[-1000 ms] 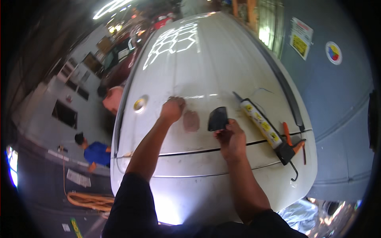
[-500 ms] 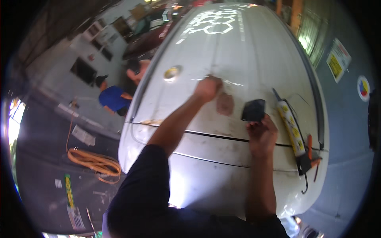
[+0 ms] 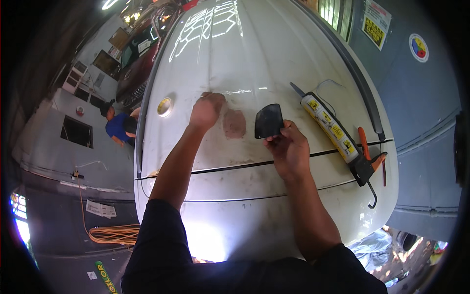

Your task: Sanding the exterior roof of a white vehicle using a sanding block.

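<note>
Before me spreads the white roof of a vehicle (image 3: 264,54). My right hand (image 3: 290,149) pinches a small flat black panel (image 3: 269,121) with rounded corners by its lower right edge, holding it up over the roof. My left hand (image 3: 207,109) is closed and rests on or just above the roof; anything inside its fingers is hidden. Just right of that hand is a reddish-brown squarish patch (image 3: 234,124); whether it is a loose sheet or a mark I cannot tell. A caulking gun (image 3: 363,169) with a yellow-and-white tube (image 3: 330,128) lies to the right.
A roll of tape (image 3: 165,107) sits on the roof at the left. Dark seams cross the near part, and black rails (image 3: 360,85) run along its sides. A person in blue (image 3: 117,126) is beyond the left edge. A coiled orange cord (image 3: 115,234) lies lower left.
The view has shifted and turned, so the roof's things appear farther left. My right hand still holds the black panel, now nearer the reddish patch. My left hand stays closed beside the patch.
</note>
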`<state>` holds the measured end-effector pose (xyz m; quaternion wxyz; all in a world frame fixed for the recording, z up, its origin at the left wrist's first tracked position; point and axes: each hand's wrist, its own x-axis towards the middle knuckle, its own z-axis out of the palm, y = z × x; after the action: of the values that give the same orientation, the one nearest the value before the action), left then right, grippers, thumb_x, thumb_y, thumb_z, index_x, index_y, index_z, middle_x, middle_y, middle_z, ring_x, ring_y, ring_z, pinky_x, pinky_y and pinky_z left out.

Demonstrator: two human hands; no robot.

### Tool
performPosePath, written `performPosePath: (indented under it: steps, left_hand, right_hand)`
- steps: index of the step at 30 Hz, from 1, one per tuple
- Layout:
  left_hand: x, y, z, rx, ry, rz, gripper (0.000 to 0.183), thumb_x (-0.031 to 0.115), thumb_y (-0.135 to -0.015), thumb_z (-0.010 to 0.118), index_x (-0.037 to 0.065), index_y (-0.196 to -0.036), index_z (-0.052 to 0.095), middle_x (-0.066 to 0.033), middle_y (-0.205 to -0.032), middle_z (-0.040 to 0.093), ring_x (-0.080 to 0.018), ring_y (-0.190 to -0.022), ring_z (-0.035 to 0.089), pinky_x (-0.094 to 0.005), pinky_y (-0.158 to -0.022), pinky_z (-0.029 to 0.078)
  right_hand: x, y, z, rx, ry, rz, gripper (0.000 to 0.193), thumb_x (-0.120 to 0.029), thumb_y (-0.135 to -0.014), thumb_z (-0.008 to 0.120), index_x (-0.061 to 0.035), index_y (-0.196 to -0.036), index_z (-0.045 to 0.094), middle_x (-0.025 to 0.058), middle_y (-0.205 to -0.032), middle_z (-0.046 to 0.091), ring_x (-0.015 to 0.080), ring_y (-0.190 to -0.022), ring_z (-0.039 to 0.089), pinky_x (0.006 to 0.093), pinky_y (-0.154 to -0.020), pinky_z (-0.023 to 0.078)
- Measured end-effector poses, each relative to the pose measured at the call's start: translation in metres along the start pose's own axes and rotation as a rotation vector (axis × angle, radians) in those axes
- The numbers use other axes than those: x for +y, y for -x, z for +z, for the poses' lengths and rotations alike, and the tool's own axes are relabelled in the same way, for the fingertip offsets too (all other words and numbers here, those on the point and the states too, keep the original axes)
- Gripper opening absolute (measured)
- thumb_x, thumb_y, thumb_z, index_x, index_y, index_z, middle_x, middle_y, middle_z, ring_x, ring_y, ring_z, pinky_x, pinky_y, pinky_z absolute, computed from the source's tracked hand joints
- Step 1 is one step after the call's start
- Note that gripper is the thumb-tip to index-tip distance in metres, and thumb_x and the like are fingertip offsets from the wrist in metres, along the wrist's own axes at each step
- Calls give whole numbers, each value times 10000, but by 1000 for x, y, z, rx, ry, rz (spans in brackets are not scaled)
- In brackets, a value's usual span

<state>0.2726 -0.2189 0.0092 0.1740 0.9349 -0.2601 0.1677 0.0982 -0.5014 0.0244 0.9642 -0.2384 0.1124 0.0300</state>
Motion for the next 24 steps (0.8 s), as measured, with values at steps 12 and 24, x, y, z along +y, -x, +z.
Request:
performPosePath:
  steps: [12,24]
  left_hand:
    - [6,-6,5,44,-56,16,83,104,-989,726,77,-1048,777,-123,-1078,801,-399,-1129,715,-514,-951,600]
    - [7,13,8,111,-53,5,91,108,-1003,717,78,-1050,788,-129,-1103,807,-401,-1153,709,-520,-965,598]
  right_hand:
    - [0,4,3,12,1,23,99,-146,-995,579,-96,-1079,591,70,-957,643,210,-893,644,411,-888,568]
    - [0,3,2,-7,18,11,97,-130,-990,585,-91,-1079,591,58,-941,631,204,-888,649,414,-884,576]
